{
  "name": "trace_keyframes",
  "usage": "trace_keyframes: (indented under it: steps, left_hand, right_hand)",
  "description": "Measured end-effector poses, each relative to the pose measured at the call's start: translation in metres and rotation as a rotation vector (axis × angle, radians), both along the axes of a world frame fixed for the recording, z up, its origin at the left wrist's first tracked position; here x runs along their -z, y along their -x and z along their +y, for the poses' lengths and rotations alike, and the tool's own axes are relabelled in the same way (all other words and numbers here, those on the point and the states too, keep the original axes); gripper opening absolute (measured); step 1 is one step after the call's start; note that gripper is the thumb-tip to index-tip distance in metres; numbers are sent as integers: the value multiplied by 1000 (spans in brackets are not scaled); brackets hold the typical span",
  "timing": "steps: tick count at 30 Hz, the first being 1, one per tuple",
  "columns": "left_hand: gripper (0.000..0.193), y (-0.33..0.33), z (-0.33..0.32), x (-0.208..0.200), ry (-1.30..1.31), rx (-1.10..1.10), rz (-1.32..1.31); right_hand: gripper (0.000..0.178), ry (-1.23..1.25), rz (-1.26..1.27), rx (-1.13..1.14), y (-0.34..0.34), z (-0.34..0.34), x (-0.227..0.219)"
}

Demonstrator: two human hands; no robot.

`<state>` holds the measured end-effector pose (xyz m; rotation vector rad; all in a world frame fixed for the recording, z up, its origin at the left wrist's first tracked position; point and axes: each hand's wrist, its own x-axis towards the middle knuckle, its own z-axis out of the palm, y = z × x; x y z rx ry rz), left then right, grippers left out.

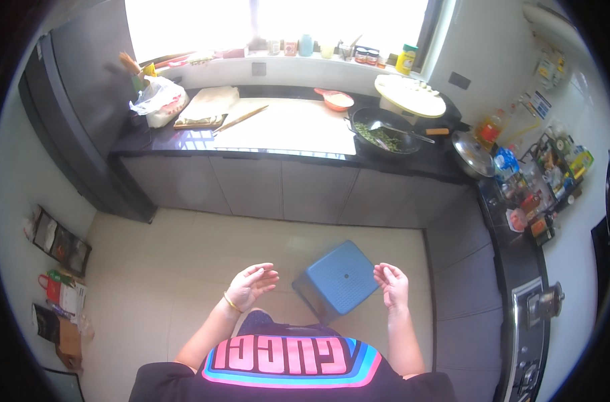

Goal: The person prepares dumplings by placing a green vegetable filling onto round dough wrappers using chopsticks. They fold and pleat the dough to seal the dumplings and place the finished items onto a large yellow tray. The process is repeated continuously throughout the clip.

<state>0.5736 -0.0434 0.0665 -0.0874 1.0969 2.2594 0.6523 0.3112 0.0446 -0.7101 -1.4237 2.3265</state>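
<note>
My left hand point(253, 285) is raised in front of my body, palm turned inward, fingers apart and nothing in it; a yellow bangle point(233, 303) circles its wrist. On the other side my right hand point(392, 286) is lifted too, its fingers loosely curved and empty. Between the two hands, lower down on the floor, stands a blue plastic stool point(342, 276) with a small hole in its seat. The right hand is nearest to the stool's right edge in the picture; whether it touches cannot be told.
Ahead runs a dark counter point(446, 161) with a pale board point(298, 127), a rolling pin point(241, 118), an orange handled bowl point(337, 100), a wok point(385, 132) of chopped greens and a round tray point(409, 95). A stove point(527, 335) is at right; bags point(67, 295) line the left wall.
</note>
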Motion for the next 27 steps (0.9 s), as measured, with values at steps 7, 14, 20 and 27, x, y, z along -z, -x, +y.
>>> trace_keyframes:
  steps: [7, 14, 20, 27]
  left_hand:
    - [25, 104, -64, 56, 121, -175, -131]
    - [29, 316, -57, 49, 221, -36, -32]
    - [26, 459, -5, 18, 287, 227, 63]
    - [33, 535, 48, 61, 496, 157, 183]
  right_hand:
    - [15, 33, -109, -128, 121, -24, 43]
    - [15, 35, -158, -57, 278, -49, 51]
    - [18, -106, -64, -126, 441, -94, 0]
    - [16, -323, -218, -141, 473, -61, 10]
